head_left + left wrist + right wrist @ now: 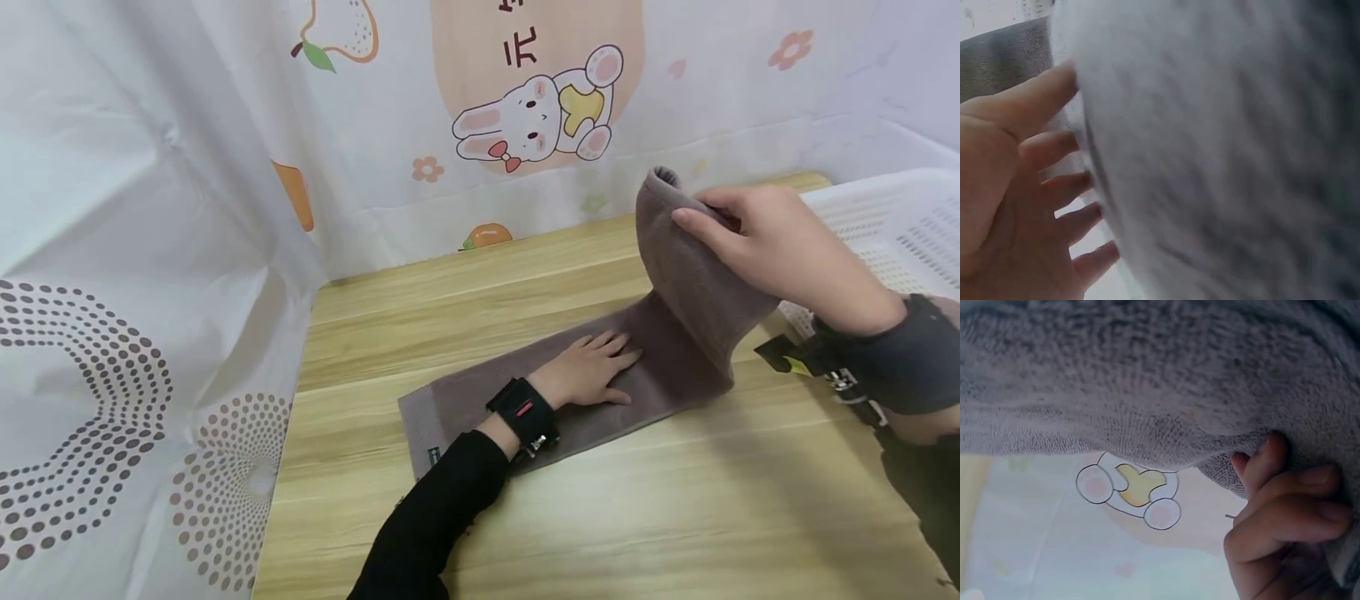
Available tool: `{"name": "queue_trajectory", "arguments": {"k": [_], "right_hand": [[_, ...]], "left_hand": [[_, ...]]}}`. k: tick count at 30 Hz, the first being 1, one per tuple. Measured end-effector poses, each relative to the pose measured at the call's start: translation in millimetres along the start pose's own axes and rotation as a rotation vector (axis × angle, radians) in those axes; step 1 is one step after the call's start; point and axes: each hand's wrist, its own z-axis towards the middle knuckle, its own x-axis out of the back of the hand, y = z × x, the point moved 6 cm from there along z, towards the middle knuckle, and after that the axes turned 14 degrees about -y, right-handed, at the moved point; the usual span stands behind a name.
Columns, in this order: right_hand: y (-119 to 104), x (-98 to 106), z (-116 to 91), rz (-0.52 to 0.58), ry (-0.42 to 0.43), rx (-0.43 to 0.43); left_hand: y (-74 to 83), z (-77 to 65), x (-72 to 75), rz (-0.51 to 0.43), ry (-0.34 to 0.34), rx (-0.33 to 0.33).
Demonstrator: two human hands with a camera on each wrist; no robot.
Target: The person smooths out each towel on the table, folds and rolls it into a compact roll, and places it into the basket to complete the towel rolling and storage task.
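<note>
A brown-grey towel [667, 358], folded into a long strip, lies slantwise on the wooden table. Its right end is raised in my right hand [795, 242], which pinches the top edge between thumb and fingers. Flat on the lying part rests my left hand [588, 371], fingers spread and pointing right. A paler band with a small dark label [433, 455] marks the towel's left end. In the left wrist view, blurred grey cloth [1210, 150] fills much of the picture beside the fingers. The right wrist view shows fingers [1316, 515] bent against the hanging cloth [1116, 375].
A white perforated basket [862, 196] stands at the table's right, behind my right forearm. Behind the wooden table [360, 350] hangs a white curtain [375, 167] printed with a rabbit and fruit. A dotted white sheet [112, 250] covers the left side.
</note>
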Motion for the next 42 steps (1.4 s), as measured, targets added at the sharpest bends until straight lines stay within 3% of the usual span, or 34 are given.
{"name": "queue_trajectory", "arguments": {"k": [2, 4, 8, 14, 16, 19, 22, 26, 37, 42], "right_hand": [[-4, -1, 2, 0.003, -0.009, -0.008], [-8, -3, 3, 0.005, -0.016, -0.017], [-19, -4, 4, 0.003, -0.012, -0.001], [-52, -14, 11, 0.005, -0.031, 0.084], [-63, -19, 13, 0.008, -0.052, 0.107], [-80, -31, 17, 0.027, -0.096, 0.128], [-95, -49, 21, 0.084, -0.157, 0.154], [-117, -84, 26, 0.160, -0.236, 0.182], [-164, -230, 22, 0.269, -0.423, 0.207], [-172, -271, 18, 0.245, -0.456, 0.225]], "left_hand": [[-1.0, -1.9, 2.3, -0.030, 0.015, 0.000], [-7.1, -12.6, 3.2, -0.071, 0.045, -0.005], [-38.0, -59.9, -5.2, -0.186, 0.083, 0.026], [-102.4, -151.2, -56.1, -0.360, 0.089, 0.217], [-117.4, -175.1, -75.4, -0.416, 0.107, 0.282], [-131.8, -199.1, -98.5, -0.490, 0.157, 0.346], [-137.5, -209.7, -110.7, -0.512, 0.236, 0.356], [-138.5, -212.1, -117.6, -0.532, 0.300, 0.342], [-144.1, -208.7, -123.8, -0.682, 0.337, 0.334], [-148.6, -209.8, -124.2, -0.738, 0.378, 0.280]]}}
